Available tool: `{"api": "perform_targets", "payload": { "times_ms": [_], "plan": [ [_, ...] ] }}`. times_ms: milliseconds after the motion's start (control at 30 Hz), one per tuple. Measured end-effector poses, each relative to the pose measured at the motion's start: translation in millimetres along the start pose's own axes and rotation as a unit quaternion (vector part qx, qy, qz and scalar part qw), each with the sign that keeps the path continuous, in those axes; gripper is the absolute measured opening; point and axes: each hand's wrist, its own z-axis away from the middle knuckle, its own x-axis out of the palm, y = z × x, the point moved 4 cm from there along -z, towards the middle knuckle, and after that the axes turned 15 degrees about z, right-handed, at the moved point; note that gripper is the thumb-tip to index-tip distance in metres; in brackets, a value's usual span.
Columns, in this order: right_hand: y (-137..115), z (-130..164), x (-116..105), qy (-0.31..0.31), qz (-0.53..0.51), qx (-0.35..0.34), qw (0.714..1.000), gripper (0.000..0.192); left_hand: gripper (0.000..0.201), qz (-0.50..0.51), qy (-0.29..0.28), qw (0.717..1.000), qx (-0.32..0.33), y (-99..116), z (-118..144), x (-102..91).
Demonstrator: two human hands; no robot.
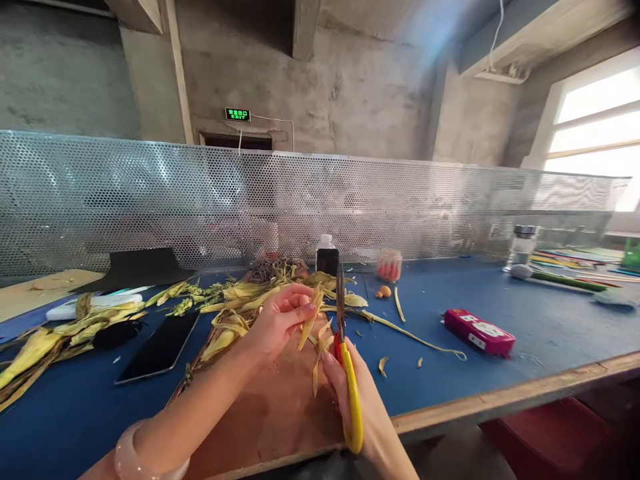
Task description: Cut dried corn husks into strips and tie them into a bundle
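My left hand (280,320) pinches a dry yellow husk strip (309,327) between thumb and fingers, above a brown board (280,413). My right hand (355,387) is closed around scissors (354,400) with yellow and red handles. Their dark blades point up and away, just right of the husk strip. Curled husk pieces (323,353) hang beside my right thumb, and I cannot tell whether that hand holds them too. Behind my hands, a heap of dry husks (240,300) lies over the board's far end.
Left of the board lie a black phone (159,347) and more husks (35,353). To the right are a magenta packet (479,331), a lidded jar (389,265) and a glass bottle (523,247). A perforated metal screen (400,207) borders the blue table's back.
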Motion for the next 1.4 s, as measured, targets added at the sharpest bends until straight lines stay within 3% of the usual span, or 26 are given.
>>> {"api": "perform_targets", "payload": {
  "times_ms": [100,200,467,900,1400],
  "plan": [
    [-4,3,3,-0.070,-0.007,-0.003,0.997,0.032,0.016,0.007,0.002,1.000,0.006,1,1,-0.9],
    [-6,6,4,-0.093,0.001,-0.009,0.996,0.024,0.015,0.011,-0.010,1.000,0.015,2,0,-0.1],
    [-8,5,4,-0.097,0.001,-0.010,0.995,0.026,0.015,-0.006,-0.007,0.999,0.033,6,1,3.0],
    [-12,5,1,-0.104,-0.007,0.007,0.995,0.040,0.018,-0.188,-0.012,0.977,0.096,19,8,12.1],
    [5,1,3,-0.078,-0.031,-0.015,0.996,0.044,0.025,-0.227,0.032,0.973,0.026,24,12,36.6]
  ]
}}
